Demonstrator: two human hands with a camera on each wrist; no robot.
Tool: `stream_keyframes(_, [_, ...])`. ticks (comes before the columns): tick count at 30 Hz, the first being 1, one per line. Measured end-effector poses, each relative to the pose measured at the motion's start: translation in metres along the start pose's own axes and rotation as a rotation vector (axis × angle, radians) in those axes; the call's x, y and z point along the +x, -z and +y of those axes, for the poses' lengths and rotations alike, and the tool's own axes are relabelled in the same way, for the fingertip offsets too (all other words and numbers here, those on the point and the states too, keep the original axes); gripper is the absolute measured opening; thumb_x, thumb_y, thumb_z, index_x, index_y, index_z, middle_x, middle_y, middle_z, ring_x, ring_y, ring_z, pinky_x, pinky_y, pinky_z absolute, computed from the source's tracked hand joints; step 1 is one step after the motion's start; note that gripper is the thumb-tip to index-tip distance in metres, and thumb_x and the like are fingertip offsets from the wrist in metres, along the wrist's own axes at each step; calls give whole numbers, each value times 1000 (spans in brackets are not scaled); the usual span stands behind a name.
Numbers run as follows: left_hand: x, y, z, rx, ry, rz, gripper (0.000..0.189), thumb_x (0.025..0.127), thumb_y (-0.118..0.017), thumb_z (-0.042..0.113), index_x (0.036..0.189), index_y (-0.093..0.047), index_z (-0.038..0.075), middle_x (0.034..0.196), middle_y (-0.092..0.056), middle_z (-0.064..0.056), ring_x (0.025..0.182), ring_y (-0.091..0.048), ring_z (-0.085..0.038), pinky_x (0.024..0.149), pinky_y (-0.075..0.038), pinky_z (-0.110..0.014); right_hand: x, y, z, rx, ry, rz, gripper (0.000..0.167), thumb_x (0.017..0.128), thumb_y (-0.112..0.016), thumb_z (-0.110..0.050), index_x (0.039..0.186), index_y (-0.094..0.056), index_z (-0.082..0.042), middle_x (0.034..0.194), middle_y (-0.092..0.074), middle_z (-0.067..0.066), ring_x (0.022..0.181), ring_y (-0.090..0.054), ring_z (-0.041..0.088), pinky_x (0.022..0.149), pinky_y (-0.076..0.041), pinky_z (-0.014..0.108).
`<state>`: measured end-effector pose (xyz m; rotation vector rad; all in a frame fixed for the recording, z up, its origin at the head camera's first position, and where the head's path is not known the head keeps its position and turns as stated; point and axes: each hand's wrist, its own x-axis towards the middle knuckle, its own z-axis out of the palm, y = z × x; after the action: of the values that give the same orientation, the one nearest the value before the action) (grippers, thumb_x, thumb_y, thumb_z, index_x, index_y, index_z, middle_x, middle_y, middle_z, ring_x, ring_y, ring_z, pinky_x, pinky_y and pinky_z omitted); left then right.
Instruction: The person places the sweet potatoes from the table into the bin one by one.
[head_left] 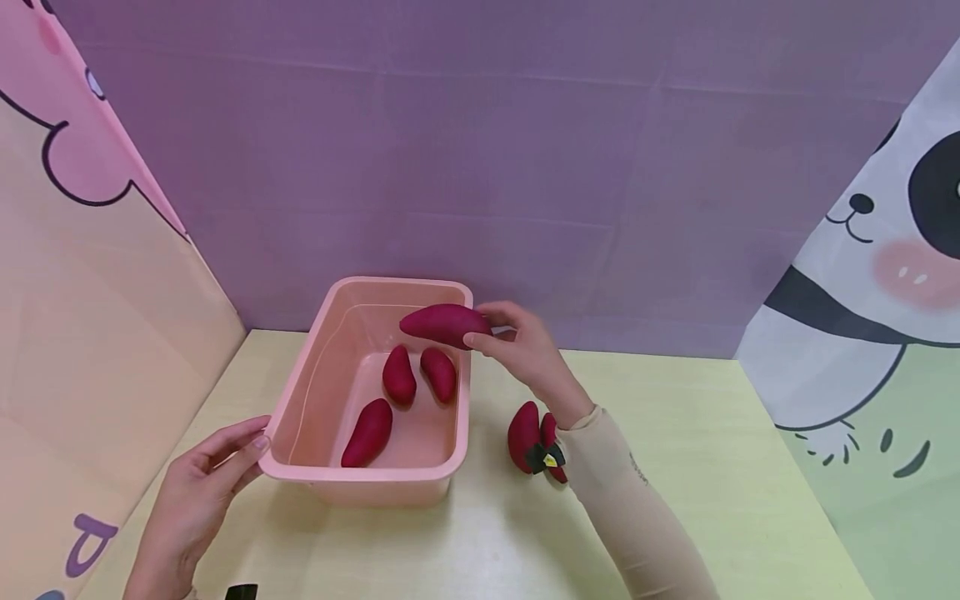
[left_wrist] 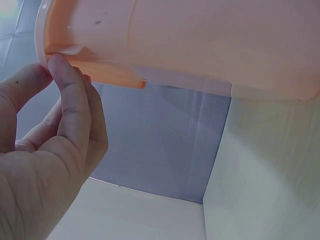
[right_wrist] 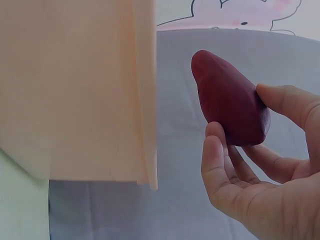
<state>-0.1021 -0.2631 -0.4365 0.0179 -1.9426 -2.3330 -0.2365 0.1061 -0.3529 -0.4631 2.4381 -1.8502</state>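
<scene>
My right hand [head_left: 528, 346] pinches a long purple-red sweet potato [head_left: 444, 324] by one end, above the right rim of a pink plastic bin [head_left: 300, 350]. In the right wrist view the same sweet potato [right_wrist: 230, 100] is held up beside the bin's wall, between thumb and fingers. Inside the bin lie three more sweet potatoes: one near the front [head_left: 367, 433] and two side by side farther back [head_left: 400, 377]. My left hand [head_left: 202, 487] grips the bin's front left corner; in the left wrist view its thumb and fingers [left_wrist: 70, 95] pinch the rim.
Right of the bin, more red sweet potatoes [head_left: 523, 433] lie on the pale table [head_left: 675, 467], partly hidden by my right wrist and its black strap. A purple cloth wall [head_left: 525, 167] rises behind, with printed cloth panels [head_left: 847, 325] at both sides.
</scene>
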Motion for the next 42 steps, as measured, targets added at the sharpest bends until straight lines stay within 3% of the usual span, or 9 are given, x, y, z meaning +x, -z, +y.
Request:
stream_keyframes(7, [0, 0, 0, -8, 0, -1, 30, 96, -66, -1, 126, -67, -1, 109, -70, 0, 96, -69, -10, 86, -58, -27, 7, -12, -6, -61, 35, -13, 42, 89, -77, -22, 127, -65, -12, 115, -66, 5, 98, -64, 26, 84, -60, 40])
stream_keyframes(22, [-1, -1, 0, -20, -14, -3, 30, 96, -65, -2, 126, -67, -2, 107, -70, -1, 95, -69, -10, 86, -58, -27, 25, -36, -23, -76, 55, -91, 43, 87, -79, -26, 126, -65, -13, 113, -65, 1, 101, -62, 25, 81, -60, 34])
stream_keyframes(28, [0, -1, 0, -31, -25, -15, 30, 96, -64, -4, 126, -67, -3, 107, -69, -2, 95, -69, -11, 86, -58, -28, 34, -49, -36, -109, 39, -100, 42, 87, -79, -28, 125, -67, -15, 117, -61, -3, 98, -64, 19, 82, -58, 30])
stream_keyframes(37, [1, -2, 0, -26, -21, -19, 30, 96, -64, -3, 126, -67, -3, 107, -69, -2, 95, -69, -11, 85, -58, -28, 43, -68, -51, -198, 3, -69, 42, 87, -80, -29, 124, -66, -15, 107, -65, -7, 98, -63, 16, 80, -58, 25])
stream_keyframes(42, [2, -2, 0, -20, -15, -11, 30, 96, -65, -2, 126, -67, -2, 107, -69, -2, 95, -69, -11, 86, -58, -27, 50, -80, -50, -211, -38, -56, 37, 88, -79, -26, 122, -66, -16, 102, -65, -5, 91, -62, 16, 69, -60, 24])
